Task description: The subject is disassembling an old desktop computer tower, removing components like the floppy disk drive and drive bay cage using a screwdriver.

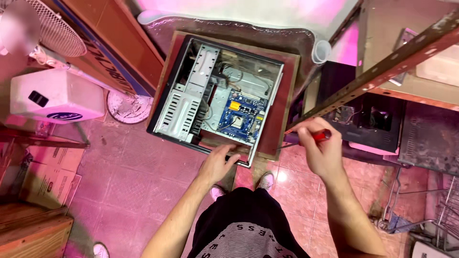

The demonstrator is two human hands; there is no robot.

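Bare sheet metal everywhere: the open computer case (217, 95) lies flat on a wooden board (282, 119), blue motherboard (242, 114) showing inside. Left hand (217, 162) rests on the case's near edge, fingers loosely spread. Right hand (321, 150) is wrapped tight around a red-handled screwdriver (315, 137), just beside the case.

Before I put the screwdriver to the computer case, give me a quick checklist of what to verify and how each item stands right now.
1. Case steadied: left hand rests on the near edge of the open computer case. Ok.
2. Tool in grip: right hand is closed around the red-handled screwdriver. Ok.
3. Tip on a screw: the tip sits beside the case's near right corner; whether it meets a screw, cannot tell.
4. Case support: it lies flat on a small wooden table. Ok.
5. Inside visible: side panel off, blue motherboard exposed. Ok.
6. Power unplugged: no cord visible; cannot tell.
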